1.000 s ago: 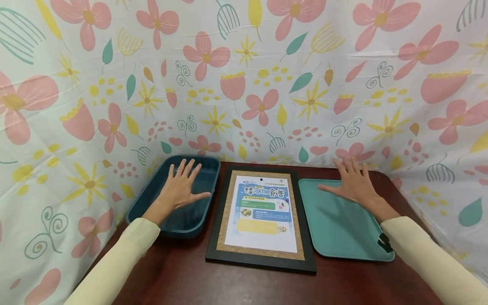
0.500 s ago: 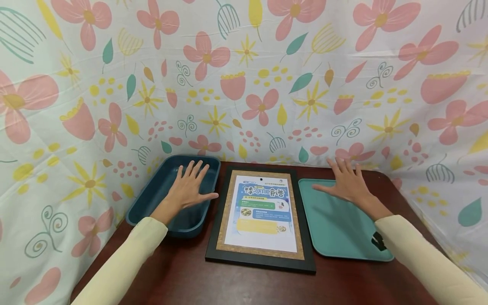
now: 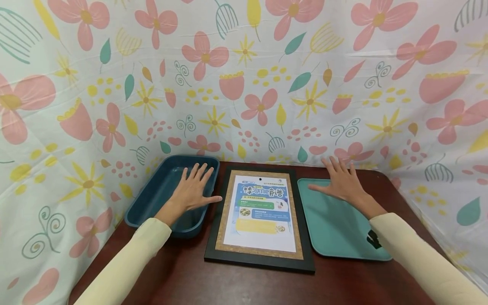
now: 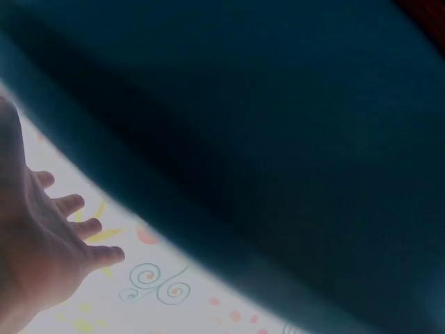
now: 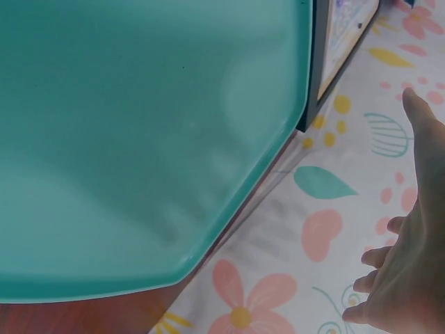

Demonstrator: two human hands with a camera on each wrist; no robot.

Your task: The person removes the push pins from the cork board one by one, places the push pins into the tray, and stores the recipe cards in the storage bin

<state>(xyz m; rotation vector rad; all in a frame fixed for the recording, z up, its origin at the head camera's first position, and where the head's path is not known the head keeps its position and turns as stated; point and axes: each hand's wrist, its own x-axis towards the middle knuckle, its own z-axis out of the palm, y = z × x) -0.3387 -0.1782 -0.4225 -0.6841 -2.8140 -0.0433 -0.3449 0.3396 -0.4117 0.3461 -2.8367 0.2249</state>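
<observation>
My left hand (image 3: 188, 192), fingers spread and palm down, hovers over the right side of a deep dark blue bin (image 3: 150, 203), its thumb reaching to the edge of the picture frame. Nothing is in its grasp. Over the far part of a flat teal tray (image 3: 331, 237), my right hand (image 3: 343, 184) is likewise spread and holds nothing. Between the two lies a black picture frame (image 3: 263, 262) with a cork-like border and a printed sheet (image 3: 260, 212) in Chinese. The wrist views show the left hand (image 4: 49, 243) and right hand (image 5: 410, 264) with fingers extended.
Everything rests on a dark red-brown table (image 3: 244, 286). A white curtain (image 3: 244, 135) printed with flowers hangs behind it and along both sides. A small black piece (image 3: 373, 239) shows over the tray beside the right sleeve.
Both spread hands have drifted inward: the left moved rightward over the bin, the right moved leftward over the tray. The bin, picture frame and tray have stayed in place.
</observation>
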